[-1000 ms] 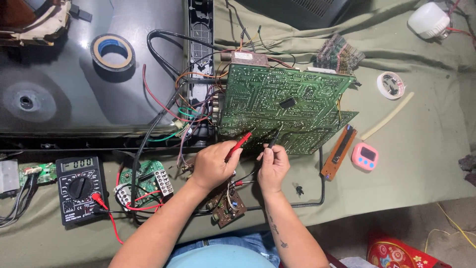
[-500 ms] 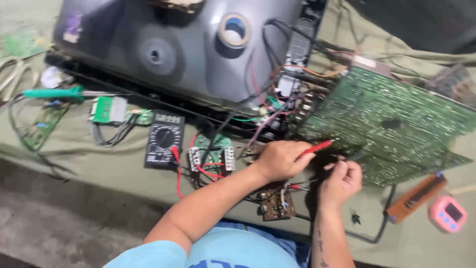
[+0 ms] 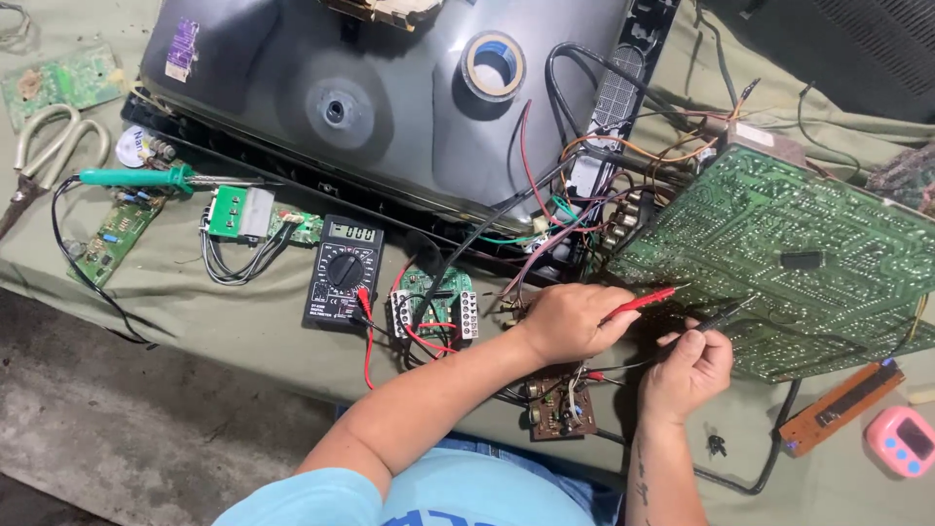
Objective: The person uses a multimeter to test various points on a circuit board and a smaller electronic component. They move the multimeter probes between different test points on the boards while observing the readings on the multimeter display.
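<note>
A large green circuit board (image 3: 799, 263) lies tilted at the right, wired to a dark television casing (image 3: 390, 97). My left hand (image 3: 570, 321) grips a red meter probe (image 3: 648, 300) whose tip points at the board's near edge. My right hand (image 3: 687, 370) holds a black meter probe (image 3: 721, 317), also aimed at that edge. Red and black leads run left to a black multimeter (image 3: 343, 268) on the cloth.
A roll of tape (image 3: 494, 63) sits on the casing. A green soldering iron (image 3: 146, 177), scissors (image 3: 44, 156) and small circuit boards (image 3: 107, 234) lie at the left. A small brown board (image 3: 560, 409), a brown strip (image 3: 842, 409) and a pink timer (image 3: 901, 440) lie near the table's front edge.
The view has swung left and then steadied. Both hands stay at the board's near edge with the probes, shifting only slightly.
</note>
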